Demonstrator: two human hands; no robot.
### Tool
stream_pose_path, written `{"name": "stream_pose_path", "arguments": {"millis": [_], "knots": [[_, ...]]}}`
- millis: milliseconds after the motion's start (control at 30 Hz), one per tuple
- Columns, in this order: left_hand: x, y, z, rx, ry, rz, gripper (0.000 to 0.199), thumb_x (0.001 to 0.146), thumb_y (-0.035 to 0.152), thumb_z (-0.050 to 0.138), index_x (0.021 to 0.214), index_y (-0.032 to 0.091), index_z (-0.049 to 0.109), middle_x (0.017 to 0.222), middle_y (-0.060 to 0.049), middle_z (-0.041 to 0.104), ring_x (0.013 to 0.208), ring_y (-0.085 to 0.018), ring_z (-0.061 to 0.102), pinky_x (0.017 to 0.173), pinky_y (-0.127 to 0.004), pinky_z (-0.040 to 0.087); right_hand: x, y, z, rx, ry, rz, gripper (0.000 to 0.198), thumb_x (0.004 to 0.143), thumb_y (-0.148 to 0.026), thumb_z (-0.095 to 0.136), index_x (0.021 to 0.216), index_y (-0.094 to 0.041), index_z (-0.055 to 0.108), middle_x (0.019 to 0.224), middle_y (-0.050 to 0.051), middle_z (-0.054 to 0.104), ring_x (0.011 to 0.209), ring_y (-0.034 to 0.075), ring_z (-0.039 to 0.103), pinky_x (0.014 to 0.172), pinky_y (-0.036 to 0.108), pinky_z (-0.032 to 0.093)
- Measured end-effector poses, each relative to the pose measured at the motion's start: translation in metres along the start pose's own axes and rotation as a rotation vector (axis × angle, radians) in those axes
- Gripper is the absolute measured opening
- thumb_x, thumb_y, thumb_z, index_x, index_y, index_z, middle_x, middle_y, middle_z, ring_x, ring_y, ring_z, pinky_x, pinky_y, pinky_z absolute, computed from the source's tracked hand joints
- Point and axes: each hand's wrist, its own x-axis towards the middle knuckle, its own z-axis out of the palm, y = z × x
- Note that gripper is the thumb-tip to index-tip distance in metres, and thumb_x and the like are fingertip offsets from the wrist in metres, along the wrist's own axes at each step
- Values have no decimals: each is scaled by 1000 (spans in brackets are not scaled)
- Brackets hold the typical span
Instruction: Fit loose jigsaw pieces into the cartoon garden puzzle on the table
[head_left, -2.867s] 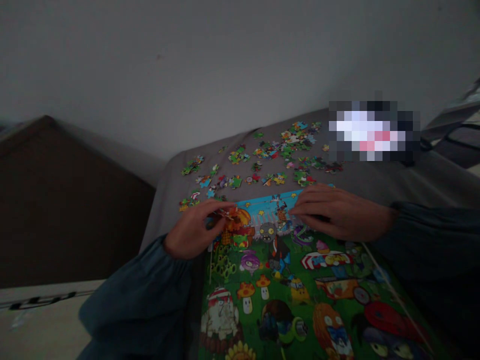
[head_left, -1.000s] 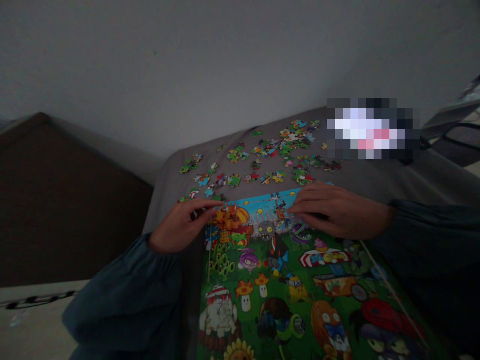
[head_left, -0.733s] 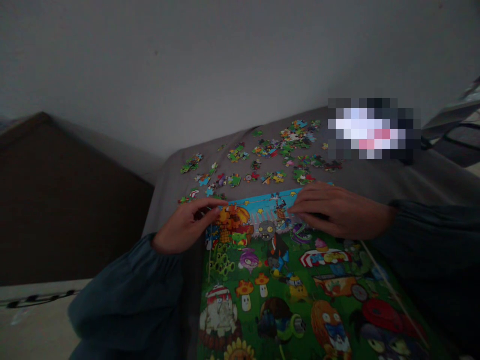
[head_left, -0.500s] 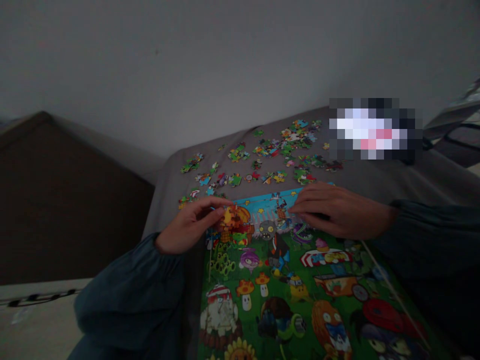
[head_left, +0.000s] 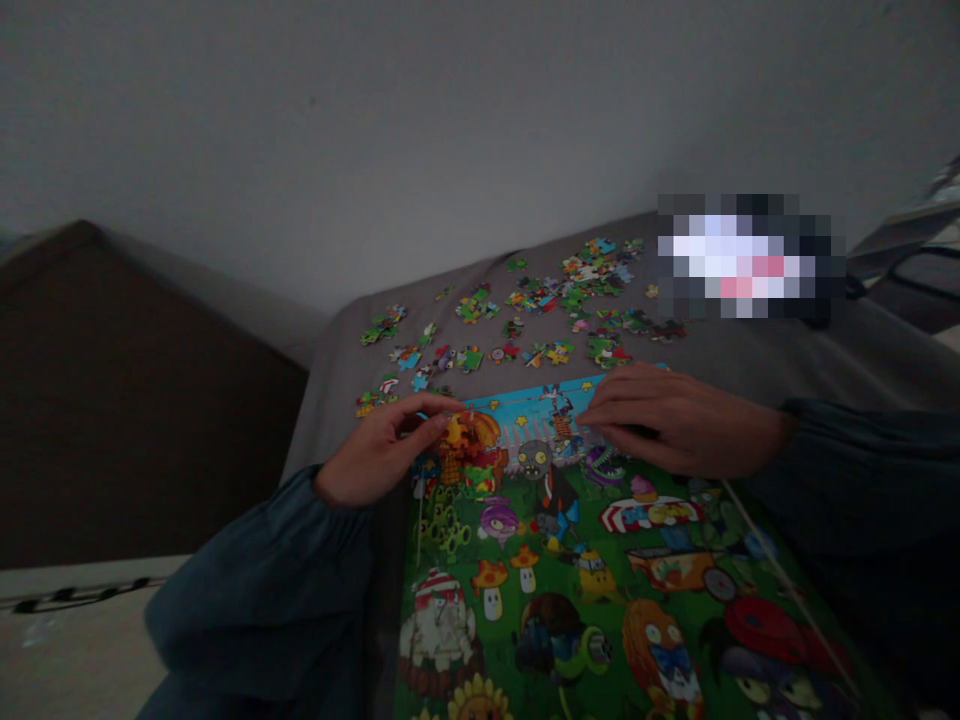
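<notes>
A colourful cartoon puzzle board (head_left: pixel 495 590) lies in front of me on the grey cloth. At its upper left corner, my left hand (head_left: pixel 382 445) pinches an orange puzzle piece (head_left: pixel 461 437) between thumb and fingers, over the orange figure printed there. Across the board's top right edge rests my right hand (head_left: pixel 667 420), with its fingers drawn together and pointing left. Their tips are beside the small figure on the blue strip (head_left: pixel 556 405); whether they hold anything is hidden.
Many loose puzzle pieces (head_left: pixel 536 295) are scattered over the grey cloth (head_left: pixel 337 400) beyond the board. A blurred-out bright object (head_left: pixel 739 260) sits at the far right. Behind rises a pale wall (head_left: pixel 375 150), and a dark brown panel (head_left: pixel 142 400) stands at the left.
Both hands stay in almost the same place. The left sleeve has shifted very slightly; the pieces and the board look unmoved.
</notes>
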Motion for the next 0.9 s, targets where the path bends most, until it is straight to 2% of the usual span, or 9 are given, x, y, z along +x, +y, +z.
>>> {"name": "stream_pose_path", "arguments": {"millis": [133,267,333,467,600,733,900], "knots": [[0,0,-3,63,62,23,43,94,55,66,115,18,74,103,-9,79,86,-20,73,78,-32,62,0,0,-1,-5,-2,-13,31,108,-23,46,114,-15,75,102,11,76,98,24,68,91,41,51],[-1,-1,-4,138,252,155,37,99,47,60,117,18,71,107,-9,77,97,-20,71,87,-33,60,1,0,-1,-9,-7,-19,31,108,-23,46,114,-16,76,101,10,77,97,23,68,91,41,51],[-1,-2,-2,151,273,212,35,101,44,57,120,18,69,110,-10,76,100,-21,70,90,-33,59,1,0,-1,-3,2,-14,31,107,-23,47,114,-16,76,101,10,77,97,23,68,91,41,51],[-1,-7,4,233,128,245,32,104,35,49,127,18,65,107,-10,75,95,-20,70,84,-31,58,0,0,0,3,15,-13,30,107,-23,47,114,-18,76,102,9,77,97,23,68,91,40,51],[-1,-7,6,332,-9,276,28,105,29,46,124,20,64,116,-9,75,106,-20,71,94,-33,57,0,0,1,10,11,0,30,107,-23,48,115,-18,76,102,9,77,97,22,68,91,40,52],[-4,-3,5,433,-58,259,26,105,28,45,119,23,65,114,-7,75,105,-20,70,97,-36,56,0,1,1,19,15,-1,29,106,-23,49,116,-19,76,102,9,77,96,23,68,91,41,52],[-7,-1,6,455,-46,226,25,105,29,43,116,23,65,114,-7,75,104,-21,70,97,-37,56,0,1,0,17,11,-1,30,106,-22,48,118,-18,76,103,10,77,96,24,68,90,41,52]]}}
